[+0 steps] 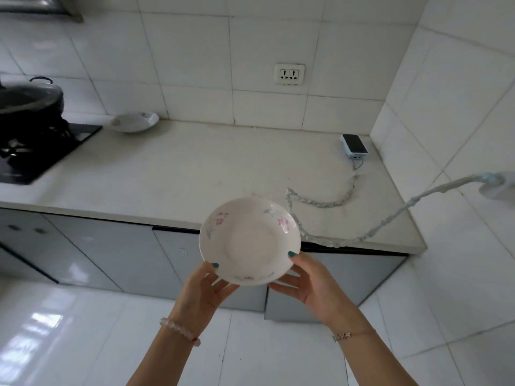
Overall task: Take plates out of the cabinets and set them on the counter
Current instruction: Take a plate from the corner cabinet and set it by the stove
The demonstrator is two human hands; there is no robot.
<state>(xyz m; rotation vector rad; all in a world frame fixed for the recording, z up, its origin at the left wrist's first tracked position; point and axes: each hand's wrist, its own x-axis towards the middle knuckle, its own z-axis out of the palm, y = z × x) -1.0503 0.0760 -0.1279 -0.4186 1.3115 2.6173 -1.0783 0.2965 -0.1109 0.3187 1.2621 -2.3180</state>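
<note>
Plate, white with pink flowers round its rim, is up in the air between my two hands, just in front of the worktop and overlapping its front edge, with the grey cabinet doors below the worktop behind it. My left hand holds the near-left rim, thumb on top and fingers spread underneath. My right hand holds the near-right rim the same way. The plate's face tilts towards me.

A second plate with the same pattern sits at the back left of the worktop, just beside the black hob that fills the worktop's left end. A dark lidded pot stands on the hob. In the worktop's back right corner lies a dark-screened device; its wrapped cable snakes across the worktop to the front edge. A wall socket sits on the tiles above the worktop's back.
</note>
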